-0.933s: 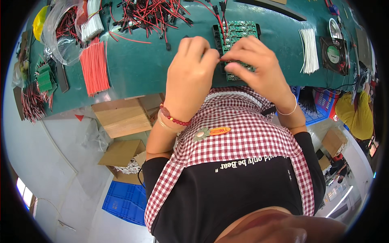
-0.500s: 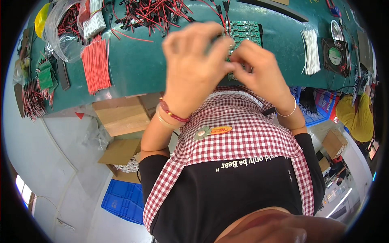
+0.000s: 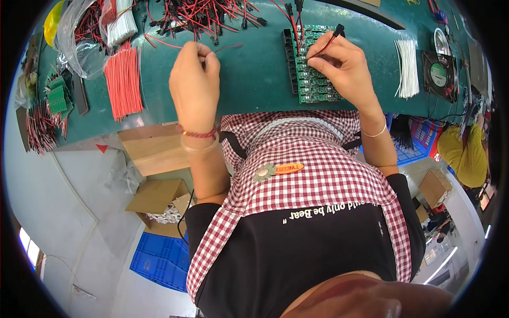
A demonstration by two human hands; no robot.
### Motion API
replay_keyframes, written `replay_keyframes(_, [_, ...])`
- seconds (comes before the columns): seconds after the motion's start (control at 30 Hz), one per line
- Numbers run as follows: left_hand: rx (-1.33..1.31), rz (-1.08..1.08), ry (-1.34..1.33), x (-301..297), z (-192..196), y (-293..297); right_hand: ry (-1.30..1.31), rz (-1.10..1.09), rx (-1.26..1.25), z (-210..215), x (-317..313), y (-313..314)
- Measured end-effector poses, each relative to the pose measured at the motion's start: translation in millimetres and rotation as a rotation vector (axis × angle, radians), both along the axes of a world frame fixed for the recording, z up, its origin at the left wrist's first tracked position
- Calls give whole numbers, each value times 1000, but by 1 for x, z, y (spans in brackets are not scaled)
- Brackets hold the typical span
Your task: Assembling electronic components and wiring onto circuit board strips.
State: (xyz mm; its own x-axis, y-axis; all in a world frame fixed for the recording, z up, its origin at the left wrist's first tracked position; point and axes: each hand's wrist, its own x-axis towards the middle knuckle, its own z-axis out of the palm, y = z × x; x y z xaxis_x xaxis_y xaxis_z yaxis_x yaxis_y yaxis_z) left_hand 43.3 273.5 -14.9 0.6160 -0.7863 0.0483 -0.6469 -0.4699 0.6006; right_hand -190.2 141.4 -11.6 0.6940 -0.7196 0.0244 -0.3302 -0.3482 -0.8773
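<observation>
Wire-to-board step in hand: right hand [image 3: 344, 66] pinches red/black lead [image 3: 324, 46] over green boards [image 3: 313, 79], left hand [image 3: 195, 79] pinches dark wire [image 3: 225, 48]; next needs precise seating, judged.

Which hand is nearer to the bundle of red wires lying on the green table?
Left. The left hand is just right of the bundle of red wires, apart from it, pinching a thin wire. The right hand is far to the right, on the green circuit boards.

Red-checked apron [image 3: 313, 169] over black shirt [image 3: 286, 259], wrist bracelets [image 3: 197, 133].
</observation>
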Motion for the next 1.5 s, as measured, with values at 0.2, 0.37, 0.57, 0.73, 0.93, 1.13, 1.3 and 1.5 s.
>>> replay_keyframes(0.2, [-321,-97,761,-1,31,16,46,-4,-5,-3,3,3])
replay_keyframes(0.37, [-564,-307,1121,-7,9,17,103,-6,-48,-2,5,4])
replay_keyframes(0.57, [-509,-240,1188,-30,8,4,113,-29,-90,-1,6,4])
replay_keyframes(0.73, [-482,-194,1108,-45,8,-1,91,8,-155,-4,6,6])
replay_keyframes(0.93, [-477,-166,993,-52,9,-4,95,2,-142,-2,7,8])
replay_keyframes(1.13, [-488,-170,909,-53,7,-5,120,-12,-166,-3,8,9])
replay_keyframes(1.3, [-485,-165,849,-56,5,-7,131,1,-227,-3,8,11])
replay_keyframes(1.5, [-492,-211,718,-61,1,-13,189,28,-354,-4,9,11])
